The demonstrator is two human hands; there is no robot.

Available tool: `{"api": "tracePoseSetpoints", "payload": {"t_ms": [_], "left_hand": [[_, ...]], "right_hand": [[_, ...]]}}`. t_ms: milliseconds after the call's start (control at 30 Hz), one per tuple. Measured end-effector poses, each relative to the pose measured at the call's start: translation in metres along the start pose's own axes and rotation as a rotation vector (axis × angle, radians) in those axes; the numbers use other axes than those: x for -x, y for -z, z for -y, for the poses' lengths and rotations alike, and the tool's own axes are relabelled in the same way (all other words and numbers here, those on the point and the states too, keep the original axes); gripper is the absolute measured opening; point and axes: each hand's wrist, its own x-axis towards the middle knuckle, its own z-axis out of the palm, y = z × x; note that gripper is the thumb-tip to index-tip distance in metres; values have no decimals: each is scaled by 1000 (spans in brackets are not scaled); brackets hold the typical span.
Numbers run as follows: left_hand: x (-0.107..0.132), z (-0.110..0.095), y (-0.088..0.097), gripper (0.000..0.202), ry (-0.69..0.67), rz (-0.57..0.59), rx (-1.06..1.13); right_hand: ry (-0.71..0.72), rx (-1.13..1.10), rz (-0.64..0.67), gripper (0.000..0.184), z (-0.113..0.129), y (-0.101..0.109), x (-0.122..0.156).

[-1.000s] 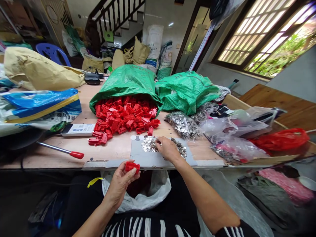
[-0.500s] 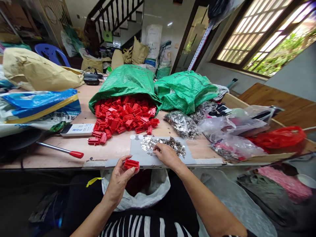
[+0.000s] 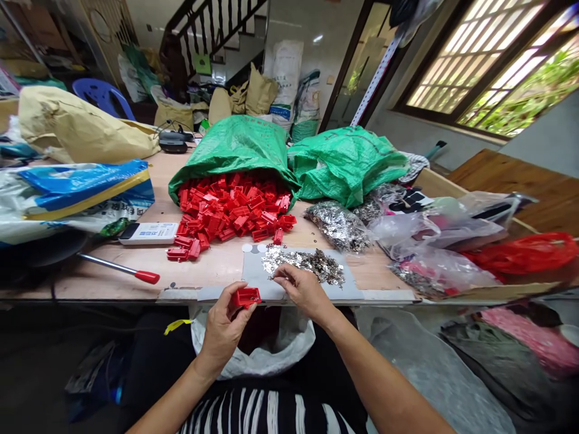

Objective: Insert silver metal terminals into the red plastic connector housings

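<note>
Between the thumb and fingers of my left hand point(image 3: 224, 325) is a small red plastic case point(image 3: 246, 296), its open side facing up, just over the table edge. My right hand point(image 3: 301, 292) is pinched at the near left side of a pile of small silvery metal pieces point(image 3: 316, 263). A tiny metal piece point(image 3: 272, 278) shows at its fingertips. The pile lies on a grey mat point(image 3: 253, 274). Behind it, many more red cases point(image 3: 226, 211) spill from a green woven sack point(image 3: 239, 141) onto the table.
Below the table edge, a white sack point(image 3: 289, 349) hangs open at my lap. A red-tipped lever point(image 3: 147, 276) juts out at left, near a white box point(image 3: 149, 233). To the right lie a clear bag of metal pieces point(image 3: 339, 226) and a tray with plastic bags point(image 3: 452, 265).
My right hand has drawn slightly left from the pile, toward the red case. The case has tilted so that its open inside shows more. The whole view has shifted a little.
</note>
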Motion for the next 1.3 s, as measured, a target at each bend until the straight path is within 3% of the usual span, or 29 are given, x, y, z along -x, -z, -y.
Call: {"api": "tracePoseSetpoints", "payload": {"t_ms": [100, 167, 233, 333, 433, 567, 1000, 1300], "left_hand": [[2, 2, 1, 37, -76, -21, -113], [2, 0, 1, 40, -58, -13, -100], [1, -6, 0, 48, 54, 50, 34], [0, -18, -1, 60, 321, 186, 420], [0, -26, 0, 56, 513, 240, 724], [3, -28, 1, 44, 630, 252, 866], [6, -25, -5, 25, 645, 362, 911], [8, -21, -5, 26, 640, 379, 935]], "right_hand": [[46, -192, 10, 12, 15, -1, 9], [72, -238, -7, 11, 22, -3, 13], [89, -267, -36, 10, 27, -5, 15], [105, -302, -71, 11, 29, -9, 16], [137, -288, -96, 11, 28, -13, 15], [211, -255, -111, 11, 28, -16, 15], [361, -166, -6, 15, 23, -13, 20], [416, -241, -132, 14, 23, -23, 24]]}}
